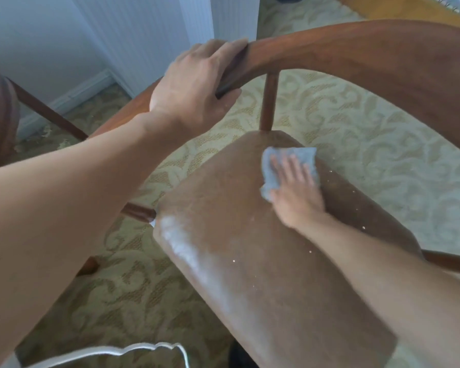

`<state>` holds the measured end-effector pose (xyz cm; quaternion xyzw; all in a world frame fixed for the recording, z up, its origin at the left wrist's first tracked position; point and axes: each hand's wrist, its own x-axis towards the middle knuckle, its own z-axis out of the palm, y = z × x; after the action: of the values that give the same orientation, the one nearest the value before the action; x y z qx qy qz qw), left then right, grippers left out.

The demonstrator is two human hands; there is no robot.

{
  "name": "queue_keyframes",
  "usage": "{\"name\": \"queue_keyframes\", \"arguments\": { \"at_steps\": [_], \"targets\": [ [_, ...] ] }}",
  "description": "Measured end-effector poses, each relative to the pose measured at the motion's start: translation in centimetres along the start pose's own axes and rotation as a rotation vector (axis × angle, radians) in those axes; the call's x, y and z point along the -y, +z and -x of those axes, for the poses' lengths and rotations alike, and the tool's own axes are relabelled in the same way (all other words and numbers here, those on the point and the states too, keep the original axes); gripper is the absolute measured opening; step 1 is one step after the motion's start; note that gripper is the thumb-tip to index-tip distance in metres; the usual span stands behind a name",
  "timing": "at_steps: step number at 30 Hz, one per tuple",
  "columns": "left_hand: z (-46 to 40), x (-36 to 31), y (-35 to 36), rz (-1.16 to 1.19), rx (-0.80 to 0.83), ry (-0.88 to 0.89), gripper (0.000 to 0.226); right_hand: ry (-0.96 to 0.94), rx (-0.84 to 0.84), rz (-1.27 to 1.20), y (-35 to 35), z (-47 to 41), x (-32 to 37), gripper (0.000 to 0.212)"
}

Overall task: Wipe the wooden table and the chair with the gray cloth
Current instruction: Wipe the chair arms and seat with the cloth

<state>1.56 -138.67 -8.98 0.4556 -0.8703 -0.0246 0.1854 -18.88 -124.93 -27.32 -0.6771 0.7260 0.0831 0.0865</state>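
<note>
- Head view showed the chair (250, 261) from above, its brown padded seat tilted toward the camera over a patterned carpet (356, 134)
- The curved wooden backrest rail (356, 54) was clasped by the left hand (194, 86), fingers wrapped over its top and the grip closed on it
- The gray cloth (276, 166) lay on the far part of the seat, directly beneath the right hand (295, 187), which was pressed flat on it with fingers spread rather than curled
- Pale crumbs (337, 181) were scattered on the seat just beside the cloth and nearer the camera
- The step would be judged best done with even, overlapping strokes sweeping crumbs toward one edge, the rail being kept steadied
- No desk could be made out with certainty
</note>
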Motion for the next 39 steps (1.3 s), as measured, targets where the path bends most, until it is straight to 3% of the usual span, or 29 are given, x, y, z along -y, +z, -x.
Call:
{"name": "queue_keyframes", "arguments": {
  "at_steps": [3, 6, 9, 12, 15, 19, 23, 26, 28, 32, 39],
  "targets": [
    [-0.1, -0.1, 0.2, -0.004, -0.012, 0.012, 0.063, 0.295, 0.114, -0.113, -1.2, -2.4, -5.9, 0.068],
    [-0.1, -0.1, 0.3, -0.010, -0.011, 0.028, 0.063, 0.332, 0.093, -0.096, -0.9, -1.0, -2.5, 0.072],
    [-0.1, 0.0, 0.4, -0.012, -0.005, 0.025, 0.062, 0.192, 0.059, -0.200, 0.0, 2.9, 6.2, 0.074],
    [0.0, -0.1, 0.2, 0.002, 0.011, 0.027, 0.063, -0.083, 0.075, -0.310, 0.9, 8.9, 15.9, 0.077],
    [0.1, -0.1, 0.0, 0.013, 0.016, 0.012, 0.063, -0.274, 0.064, -0.361, 1.9, 13.6, 20.6, 0.084],
    [0.2, -0.2, -0.1, 0.018, 0.013, -0.004, 0.062, -0.368, 0.048, -0.216, 2.0, 10.5, 14.0, 0.087],
    [0.3, -0.1, -0.2, 0.020, 0.016, -0.006, 0.062, 0.007, -0.022, 0.000, 1.1, 3.9, 1.2, 0.079],
    [0.2, -0.3, 0.0, 0.020, 0.010, 0.000, 0.061, 0.255, 0.055, -0.097, 0.5, 3.2, -6.0, 0.071],
    [0.3, -0.3, 0.1, 0.020, 0.005, -0.004, 0.061, 0.354, 0.052, -0.105, 0.5, 4.2, -6.8, 0.073],
    [0.1, -0.4, 0.2, 0.010, 0.005, 0.013, 0.062, 0.317, 0.079, -0.151, 0.7, 5.8, -0.3, 0.078],
    [0.3, -0.6, 0.1, -0.004, -0.003, 0.022, 0.061, -0.176, 0.062, -0.334, 2.0, 14.6, 17.7, 0.075]
  ]
}}
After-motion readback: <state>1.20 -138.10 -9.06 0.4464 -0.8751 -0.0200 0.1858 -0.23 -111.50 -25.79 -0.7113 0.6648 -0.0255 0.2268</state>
